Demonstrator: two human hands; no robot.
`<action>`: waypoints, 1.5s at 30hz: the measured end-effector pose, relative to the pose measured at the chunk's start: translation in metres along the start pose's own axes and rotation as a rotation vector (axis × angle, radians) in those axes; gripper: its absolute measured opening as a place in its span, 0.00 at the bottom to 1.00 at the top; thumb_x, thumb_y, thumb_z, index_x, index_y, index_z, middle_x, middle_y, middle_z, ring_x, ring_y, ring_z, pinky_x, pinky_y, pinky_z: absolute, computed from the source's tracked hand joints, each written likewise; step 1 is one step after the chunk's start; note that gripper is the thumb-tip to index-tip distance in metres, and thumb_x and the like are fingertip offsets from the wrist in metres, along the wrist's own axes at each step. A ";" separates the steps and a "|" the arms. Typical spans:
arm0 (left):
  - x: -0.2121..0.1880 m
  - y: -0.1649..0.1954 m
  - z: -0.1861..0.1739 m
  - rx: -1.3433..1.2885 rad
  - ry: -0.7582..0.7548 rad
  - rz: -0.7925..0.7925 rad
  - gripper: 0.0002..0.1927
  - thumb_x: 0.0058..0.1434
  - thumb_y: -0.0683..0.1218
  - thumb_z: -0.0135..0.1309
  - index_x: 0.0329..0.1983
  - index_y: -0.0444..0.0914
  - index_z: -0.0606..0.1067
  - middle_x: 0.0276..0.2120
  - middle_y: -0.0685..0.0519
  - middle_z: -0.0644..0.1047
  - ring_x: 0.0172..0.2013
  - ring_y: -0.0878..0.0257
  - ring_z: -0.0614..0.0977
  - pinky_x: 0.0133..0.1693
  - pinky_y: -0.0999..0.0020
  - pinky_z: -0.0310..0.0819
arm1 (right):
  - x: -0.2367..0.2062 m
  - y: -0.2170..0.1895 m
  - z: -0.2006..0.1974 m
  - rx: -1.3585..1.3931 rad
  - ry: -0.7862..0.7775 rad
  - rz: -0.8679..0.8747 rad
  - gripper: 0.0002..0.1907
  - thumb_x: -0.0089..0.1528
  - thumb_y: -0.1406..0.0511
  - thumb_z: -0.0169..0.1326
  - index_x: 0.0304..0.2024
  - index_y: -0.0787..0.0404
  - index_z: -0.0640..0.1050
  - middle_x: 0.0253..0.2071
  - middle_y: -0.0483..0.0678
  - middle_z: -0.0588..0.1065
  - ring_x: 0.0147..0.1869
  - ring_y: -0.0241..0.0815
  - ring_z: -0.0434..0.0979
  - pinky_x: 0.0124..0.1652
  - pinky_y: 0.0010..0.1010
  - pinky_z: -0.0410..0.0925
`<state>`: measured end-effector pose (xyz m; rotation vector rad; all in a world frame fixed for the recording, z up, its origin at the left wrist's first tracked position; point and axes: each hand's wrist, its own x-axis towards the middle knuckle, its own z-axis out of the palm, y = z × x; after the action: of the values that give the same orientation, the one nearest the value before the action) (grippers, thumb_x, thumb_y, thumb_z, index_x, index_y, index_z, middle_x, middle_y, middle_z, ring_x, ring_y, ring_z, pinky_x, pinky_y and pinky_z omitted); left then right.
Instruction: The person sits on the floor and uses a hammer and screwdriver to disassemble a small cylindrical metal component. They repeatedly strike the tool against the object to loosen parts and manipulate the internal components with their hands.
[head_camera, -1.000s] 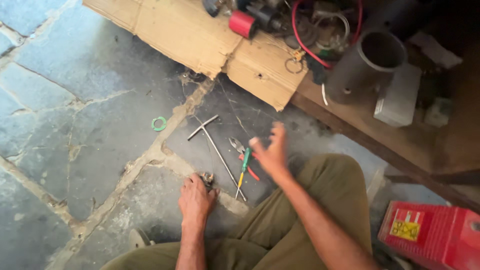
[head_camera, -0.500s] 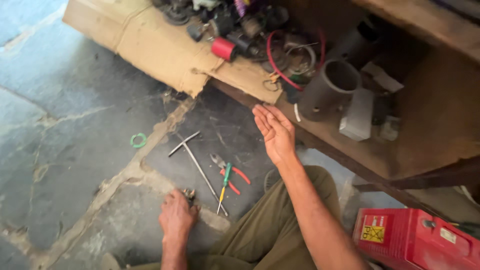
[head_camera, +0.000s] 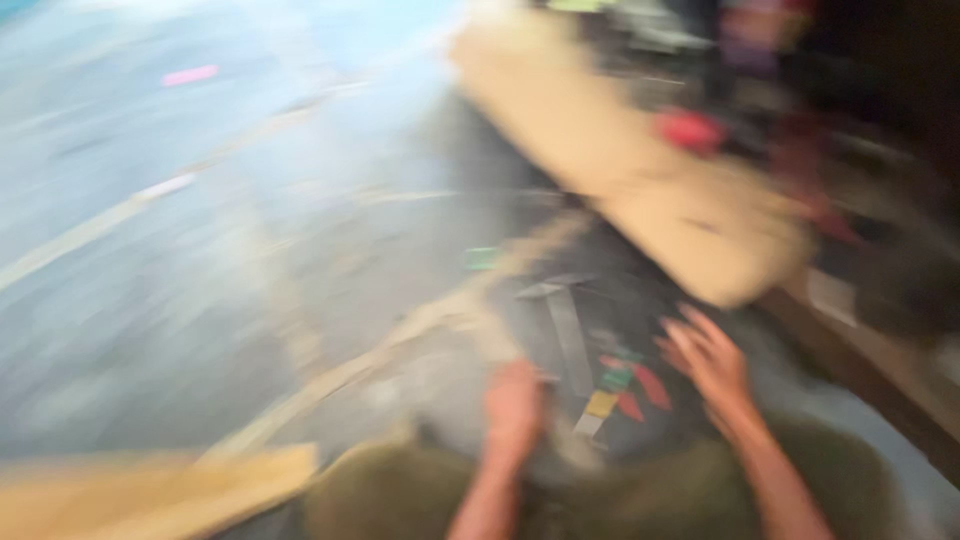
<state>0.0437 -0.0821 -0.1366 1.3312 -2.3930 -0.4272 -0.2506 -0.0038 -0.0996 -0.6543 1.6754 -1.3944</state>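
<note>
The view is heavily blurred. The left hand (head_camera: 515, 405) rests low on the stone floor (head_camera: 200, 260), its fingers curled; whether it grips anything cannot be told. The right hand (head_camera: 712, 362) hovers with fingers spread, holding nothing, just right of the red-handled pliers (head_camera: 632, 385) and T-shaped metal tool (head_camera: 562, 320) lying between the hands.

I'm sitting in what is looking like a rough workshop: a stone-slab floor (head_camera: 250, 260), hand tools (head_camera: 610, 385) lying just below a cardboard sheet (head_camera: 640, 180), blurred clutter beyond it.
</note>
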 end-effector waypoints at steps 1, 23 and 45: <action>0.002 0.001 0.001 0.036 -0.106 -0.147 0.12 0.60 0.46 0.54 0.45 0.37 0.77 0.44 0.41 0.78 0.48 0.43 0.79 0.47 0.48 0.74 | 0.000 0.018 0.014 -0.299 -0.041 -0.161 0.32 0.64 0.59 0.57 0.69 0.64 0.69 0.58 0.60 0.78 0.59 0.49 0.80 0.56 0.39 0.71; 0.006 0.014 0.006 0.082 0.004 -0.224 0.20 0.59 0.45 0.57 0.55 0.40 0.72 0.50 0.40 0.74 0.54 0.43 0.74 0.54 0.42 0.64 | -0.011 0.070 0.080 -1.527 -0.217 -0.331 0.45 0.48 0.58 0.68 0.65 0.56 0.63 0.59 0.55 0.71 0.64 0.55 0.75 0.61 0.46 0.68; 0.051 -0.009 -0.097 0.201 -0.310 0.141 0.35 0.48 0.46 0.66 0.59 0.39 0.67 0.52 0.44 0.75 0.55 0.44 0.77 0.50 0.45 0.73 | -0.039 0.041 0.075 -1.421 -0.263 -0.185 0.21 0.58 0.56 0.62 0.46 0.63 0.79 0.52 0.62 0.76 0.49 0.62 0.81 0.50 0.53 0.72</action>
<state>0.0696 -0.1388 -0.0455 1.2416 -2.8312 -0.3857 -0.1614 -0.0011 -0.1310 -1.6710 2.2283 0.0423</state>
